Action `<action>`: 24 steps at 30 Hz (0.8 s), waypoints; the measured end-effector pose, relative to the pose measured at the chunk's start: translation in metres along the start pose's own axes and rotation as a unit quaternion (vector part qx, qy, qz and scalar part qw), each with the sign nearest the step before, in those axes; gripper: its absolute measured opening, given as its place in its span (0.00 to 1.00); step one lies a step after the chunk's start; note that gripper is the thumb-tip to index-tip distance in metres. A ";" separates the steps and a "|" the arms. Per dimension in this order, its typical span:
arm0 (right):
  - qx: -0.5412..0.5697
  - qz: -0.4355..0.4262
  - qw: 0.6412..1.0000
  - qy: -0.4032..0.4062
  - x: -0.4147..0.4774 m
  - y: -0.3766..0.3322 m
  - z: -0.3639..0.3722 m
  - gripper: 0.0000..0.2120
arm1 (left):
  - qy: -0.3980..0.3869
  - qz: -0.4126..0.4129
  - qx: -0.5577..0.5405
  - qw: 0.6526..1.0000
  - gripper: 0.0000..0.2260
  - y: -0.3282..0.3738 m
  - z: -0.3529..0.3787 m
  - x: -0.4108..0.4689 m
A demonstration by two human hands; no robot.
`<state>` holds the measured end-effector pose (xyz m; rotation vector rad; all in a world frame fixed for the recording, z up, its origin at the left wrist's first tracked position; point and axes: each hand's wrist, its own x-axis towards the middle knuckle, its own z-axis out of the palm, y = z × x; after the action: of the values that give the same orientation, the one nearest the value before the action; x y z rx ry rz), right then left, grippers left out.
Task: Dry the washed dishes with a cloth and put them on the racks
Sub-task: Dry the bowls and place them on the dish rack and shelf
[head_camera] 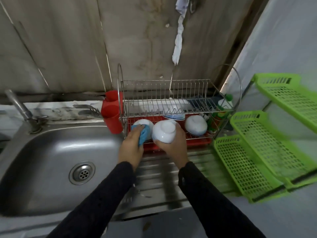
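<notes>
My right hand (175, 145) grips a white bowl (163, 132), held upside down just in front of the lower tier of the metal dish rack (164, 93). My left hand (131, 145) holds a blue cloth (143, 134) against another upturned white bowl (145, 123) at the rack's lower left. A third stack of upturned white bowls (195, 125) sits on the right of the red drip tray (199, 140). Plates (174, 116) lie further back under the upper tier.
A steel sink (51, 160) with a tap (18, 107) lies to the left, its ribbed drainboard (157, 179) below my hands. A red cutlery holder (112, 111) hangs on the rack's left end. A green plastic tiered rack (267, 152) stands at the right. A green bottle (221, 110) sits behind.
</notes>
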<state>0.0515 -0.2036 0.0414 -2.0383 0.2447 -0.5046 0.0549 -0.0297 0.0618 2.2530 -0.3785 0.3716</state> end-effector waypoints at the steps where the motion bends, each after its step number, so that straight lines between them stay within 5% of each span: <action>1: -0.002 -0.006 1.000 0.002 0.004 0.002 0.003 0.44 | -0.002 0.002 0.000 1.000 0.30 -0.003 0.001 0.000; 8: 0.010 -0.041 0.999 0.013 0.023 0.001 0.029 0.42 | 0.014 0.001 0.009 1.000 0.31 -0.016 0.004 0.005; 15: -0.184 0.011 0.982 0.040 0.035 -0.004 0.048 0.49 | 0.013 -0.003 0.030 0.999 0.31 -0.013 0.005 0.007; 24: -0.201 0.024 0.978 0.055 0.044 0.002 0.050 0.43 | 0.004 -0.009 0.050 0.999 0.31 -0.008 0.014 0.011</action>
<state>0.1129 -0.1822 0.0291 -2.3924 0.4942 -0.5734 0.0701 -0.0368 0.0513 2.3508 -0.3408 0.3989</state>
